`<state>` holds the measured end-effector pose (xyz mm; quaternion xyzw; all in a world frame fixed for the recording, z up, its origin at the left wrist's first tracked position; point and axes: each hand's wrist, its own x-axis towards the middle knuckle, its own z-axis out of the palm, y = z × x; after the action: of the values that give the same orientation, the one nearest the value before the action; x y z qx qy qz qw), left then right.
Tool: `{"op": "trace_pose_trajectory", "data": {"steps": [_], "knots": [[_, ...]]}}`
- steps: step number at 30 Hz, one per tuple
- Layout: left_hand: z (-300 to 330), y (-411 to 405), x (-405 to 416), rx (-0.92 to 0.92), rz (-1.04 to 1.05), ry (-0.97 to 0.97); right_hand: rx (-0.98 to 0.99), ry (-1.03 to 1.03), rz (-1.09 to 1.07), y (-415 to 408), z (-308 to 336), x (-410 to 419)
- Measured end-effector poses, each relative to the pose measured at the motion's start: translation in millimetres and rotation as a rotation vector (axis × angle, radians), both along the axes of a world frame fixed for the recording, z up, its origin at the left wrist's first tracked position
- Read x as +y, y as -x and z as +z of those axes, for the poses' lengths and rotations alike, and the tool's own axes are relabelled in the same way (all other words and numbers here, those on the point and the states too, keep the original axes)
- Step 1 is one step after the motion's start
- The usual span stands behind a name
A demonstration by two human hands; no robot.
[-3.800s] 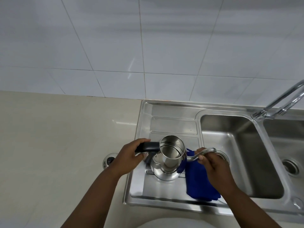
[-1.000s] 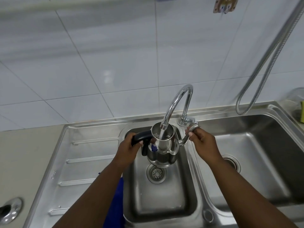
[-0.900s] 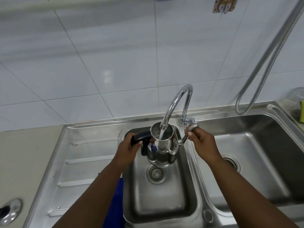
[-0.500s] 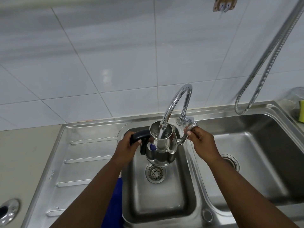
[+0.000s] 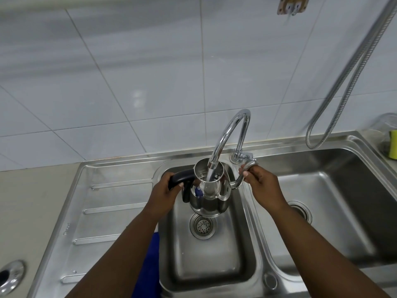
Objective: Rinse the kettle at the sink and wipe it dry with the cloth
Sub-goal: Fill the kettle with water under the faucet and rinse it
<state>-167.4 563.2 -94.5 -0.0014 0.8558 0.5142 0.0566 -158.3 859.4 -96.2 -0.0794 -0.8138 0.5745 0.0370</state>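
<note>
A shiny steel kettle with no lid hangs over the small left sink basin, above its drain. My left hand is closed around the kettle's black handle. My right hand grips the curved spout, right beside the tap's lever. The chrome tap arches over the kettle, and water runs from it into the open top. The blue cloth lies on the drainboard edge, mostly hidden under my left forearm.
The ribbed steel drainboard lies to the left and a larger basin to the right. A metal shower hose hangs down the tiled wall. A yellow sponge sits at far right. A round metal fitting sits in the counter at lower left.
The kettle has moved from above the cloth on the drainboard to under the tap, with water running into it. Over the last second both hands and the kettle hold nearly still.
</note>
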Motion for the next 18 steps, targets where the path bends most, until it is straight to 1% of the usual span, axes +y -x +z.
{"op": "trace_pose_trajectory", "data": {"steps": [18], "knots": [[2.6,-2.2,0.1,-0.01,-0.001,-0.007,0.009,-0.029,0.001,1.1,-0.7,-1.1]]}}
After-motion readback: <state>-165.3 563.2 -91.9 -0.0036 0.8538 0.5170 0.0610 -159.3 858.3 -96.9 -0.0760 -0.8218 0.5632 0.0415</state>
